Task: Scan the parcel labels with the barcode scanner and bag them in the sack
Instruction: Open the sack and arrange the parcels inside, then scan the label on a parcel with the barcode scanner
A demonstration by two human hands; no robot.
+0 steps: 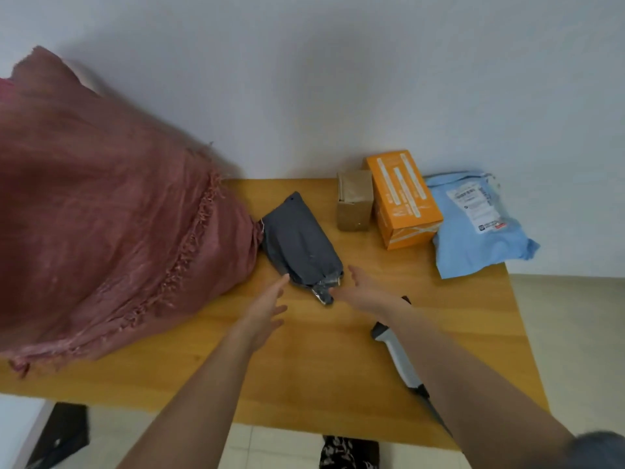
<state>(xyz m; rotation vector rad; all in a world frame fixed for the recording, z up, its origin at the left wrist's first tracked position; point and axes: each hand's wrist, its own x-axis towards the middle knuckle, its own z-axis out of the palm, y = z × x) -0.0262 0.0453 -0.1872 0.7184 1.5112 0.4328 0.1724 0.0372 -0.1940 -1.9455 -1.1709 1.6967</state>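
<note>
A dark grey poly-mailer parcel [299, 243] lies in the middle of the wooden table [324, 363], its near end crumpled. My left hand [269, 308] is spread open just left of that end, fingertips at the parcel's edge. At the right of the same end my right hand [362, 287] is also open, fingers apart, thumb near the crumpled tip. The barcode scanner [394, 353], grey-white with a dark cable, lies on the table under my right forearm. A big reddish-pink woven sack [101, 214] slumps over the table's left side, touching the grey parcel's far corner.
At the back right stand a small brown cardboard box [354, 201], an orange box [402, 201] and a light blue mailer [473, 225] with a white label. The table's right edge drops to a tiled floor. A dark object [62, 434] lies on the floor at lower left.
</note>
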